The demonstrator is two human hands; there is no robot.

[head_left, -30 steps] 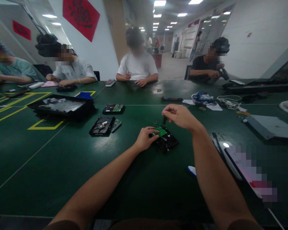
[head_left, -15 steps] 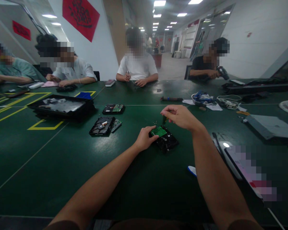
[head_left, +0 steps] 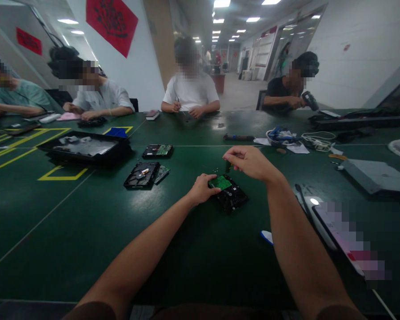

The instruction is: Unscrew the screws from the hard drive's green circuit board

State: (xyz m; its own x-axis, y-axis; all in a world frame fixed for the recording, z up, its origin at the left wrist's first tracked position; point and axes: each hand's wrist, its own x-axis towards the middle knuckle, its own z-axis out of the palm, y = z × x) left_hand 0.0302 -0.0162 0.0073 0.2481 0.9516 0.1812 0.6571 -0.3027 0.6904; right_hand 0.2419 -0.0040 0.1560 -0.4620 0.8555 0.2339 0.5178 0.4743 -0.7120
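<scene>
Clasping the left side of a black hard drive (head_left: 234,197), the left hand (head_left: 202,188) steadies; the right hand (head_left: 250,162) pinches a dark tool (head_left: 227,167) (partly hidden) by its far edge.

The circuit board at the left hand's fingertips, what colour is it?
The circuit board is green; the head view shows it best.

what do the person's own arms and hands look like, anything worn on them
The left hand and right hand are bare, without gloves. The forearms are bare too, with no watch or wristband visible. Dark, brownish sleeves begin at the bottom edge of the picture; no markings can be made out on them.
</scene>
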